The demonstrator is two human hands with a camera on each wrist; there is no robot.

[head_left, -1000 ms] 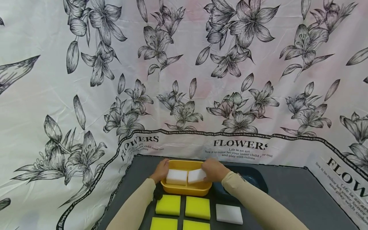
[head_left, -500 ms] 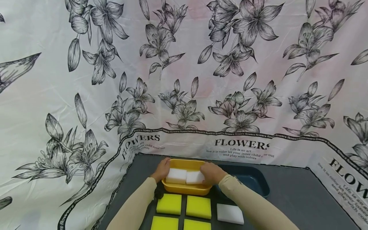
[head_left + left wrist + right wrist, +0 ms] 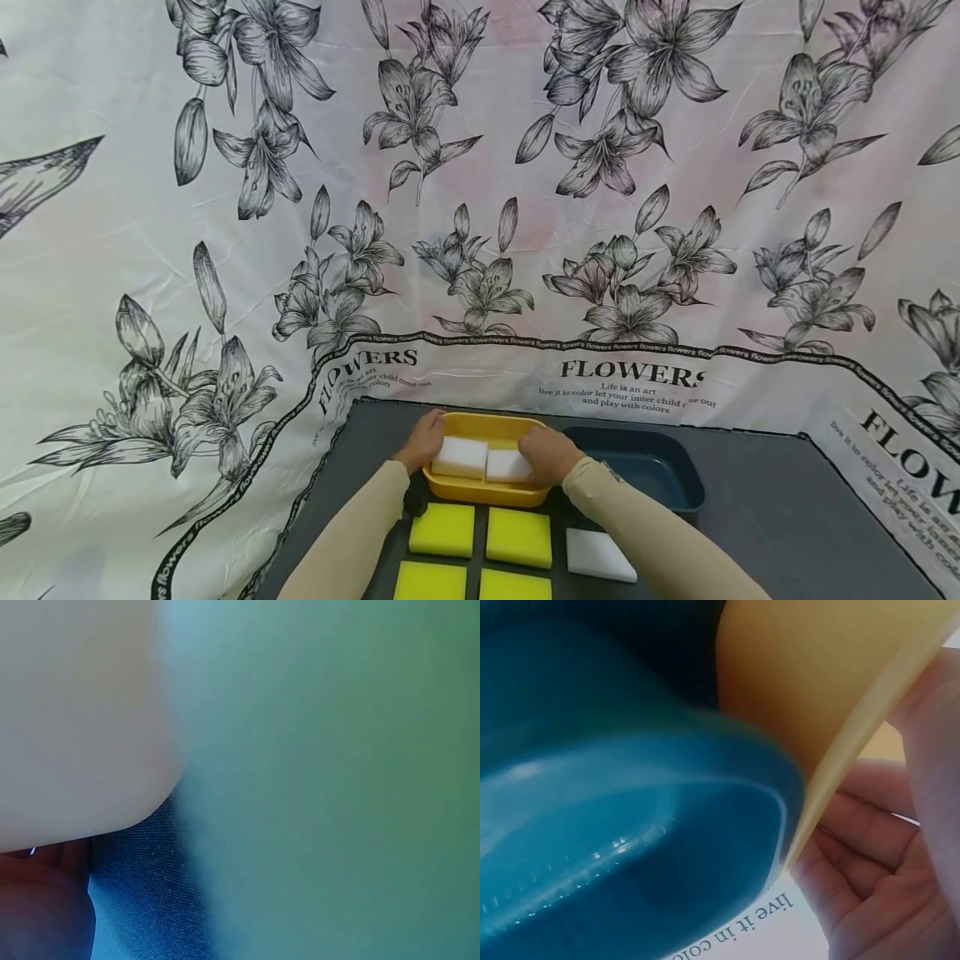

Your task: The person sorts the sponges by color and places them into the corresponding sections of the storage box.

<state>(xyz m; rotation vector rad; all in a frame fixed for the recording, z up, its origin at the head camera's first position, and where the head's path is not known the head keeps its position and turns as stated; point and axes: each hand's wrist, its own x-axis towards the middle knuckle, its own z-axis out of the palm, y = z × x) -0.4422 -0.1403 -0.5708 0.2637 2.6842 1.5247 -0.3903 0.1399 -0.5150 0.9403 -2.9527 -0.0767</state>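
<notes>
A yellow tray (image 3: 487, 495) stands near the back of the table, with two white sponge blocks side by side inside. My left hand (image 3: 425, 440) grips its left rim. Over the right rim reaches my right hand (image 3: 551, 455), holding the right end of the right white sponge (image 3: 507, 466); its fingertips are hidden in the head view. The left white sponge (image 3: 460, 457) lies untouched. In the right wrist view, the right hand (image 3: 877, 862) shows curled fingers beyond the yellow tray's wall (image 3: 810, 682). The left wrist view is mostly blurred, with part of the left hand (image 3: 45, 907) at lower left.
A dark blue tray (image 3: 660, 471) sits right of the yellow one, partly behind my right arm. In front lie several yellow sponges (image 3: 519, 538) in rows and one white sponge (image 3: 600, 555). A small black object (image 3: 415, 502) is by my left wrist. Flowered cloth (image 3: 480, 167) hangs behind.
The right white sponge, tilted and apart from its neighbour a second ago, now lies level against it. My right hand has moved slightly left and down with it. The left hand stays on the rim.
</notes>
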